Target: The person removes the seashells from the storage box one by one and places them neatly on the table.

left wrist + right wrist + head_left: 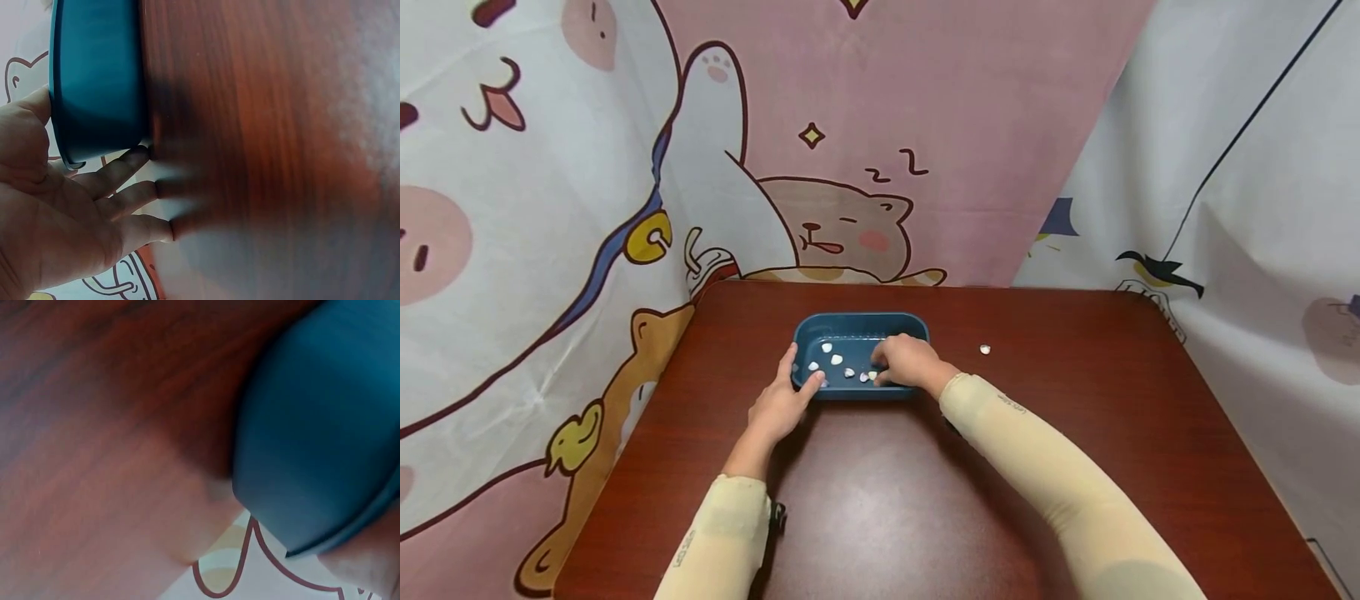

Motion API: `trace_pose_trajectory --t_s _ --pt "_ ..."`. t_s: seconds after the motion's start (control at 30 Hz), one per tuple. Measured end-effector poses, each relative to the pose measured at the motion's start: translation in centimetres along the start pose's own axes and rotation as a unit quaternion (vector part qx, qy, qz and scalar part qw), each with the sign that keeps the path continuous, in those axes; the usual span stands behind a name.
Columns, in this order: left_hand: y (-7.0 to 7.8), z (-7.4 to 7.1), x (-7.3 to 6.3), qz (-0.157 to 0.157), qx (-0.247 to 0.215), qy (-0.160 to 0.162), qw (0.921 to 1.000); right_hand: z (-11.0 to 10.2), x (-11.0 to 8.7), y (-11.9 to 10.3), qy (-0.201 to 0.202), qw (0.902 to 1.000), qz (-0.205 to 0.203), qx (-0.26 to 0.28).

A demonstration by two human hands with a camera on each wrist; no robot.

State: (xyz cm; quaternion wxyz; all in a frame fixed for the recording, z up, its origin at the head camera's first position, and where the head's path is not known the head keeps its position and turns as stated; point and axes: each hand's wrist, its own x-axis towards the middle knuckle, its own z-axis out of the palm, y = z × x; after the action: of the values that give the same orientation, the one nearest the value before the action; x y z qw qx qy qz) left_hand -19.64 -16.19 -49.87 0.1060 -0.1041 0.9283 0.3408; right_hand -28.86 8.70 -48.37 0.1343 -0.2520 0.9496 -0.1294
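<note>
Behind the table, far and left: printed cloth backdrop [940, 100] with cartoon animals on white and pink; it continues along the right side.
Table [865, 508]: reddish-brown top with visible grain; a pale glare patch lies in the near middle.
Sleeves: pale yellow; right sleeve [1045, 458] enters from the near right, left sleeve [718, 533] from the near left.
Tray location: blue tray [859, 394] rests on the far half of the table, slightly left of centre, long sides running left to right.
Left hand [777, 410]: grasps the near left corner of the tray, thumb over the rim, other fingers spread along the outside.
Right hand [912, 361]: reaches over the near rim into the right part of the tray, fingers bent down; whether it pinches a piece cannot be told.
White pieces [837, 359]: several, small, scattered across the left and middle tray floor; some lie just beside the right fingertips.
Single piece [985, 349]: white, on the table right of the tray, apart from it.
</note>
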Motion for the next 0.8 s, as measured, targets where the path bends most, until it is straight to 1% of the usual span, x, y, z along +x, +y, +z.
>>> trace_pose_trajectory --t_s 0.07,0.17,0.27,0.47,0.6,0.8 --pt "0.0 0.1 0.0 0.0 -0.001 -0.001 1.0 0.3 0.1 0.0 -0.003 0.9999 0.001 -0.014" --pt "0.0 0.1 0.0 -0.001 -0.005 -0.001 1.0 0.6 0.2 0.0 0.006 0.9997 0.003 -0.025" --pt "0.0 0.1 0.0 -0.001 -0.005 -0.002 1.0 0.9 0.3 0.1 0.019 0.9996 0.0 -0.023" --pt "-0.2 0.1 0.0 0.005 0.003 -0.002 1.0 1.3 0.4 0.1 0.025 0.9994 0.001 -0.022" --pt "-0.2 0.1 0.1 0.006 0.009 0.001 0.9999 1.3 0.5 0.1 0.023 0.9994 -0.002 -0.025" --pt "-0.3 0.2 0.1 0.008 0.006 0.002 0.9999 1.1 0.4 0.1 0.01 0.9995 -0.005 -0.03"
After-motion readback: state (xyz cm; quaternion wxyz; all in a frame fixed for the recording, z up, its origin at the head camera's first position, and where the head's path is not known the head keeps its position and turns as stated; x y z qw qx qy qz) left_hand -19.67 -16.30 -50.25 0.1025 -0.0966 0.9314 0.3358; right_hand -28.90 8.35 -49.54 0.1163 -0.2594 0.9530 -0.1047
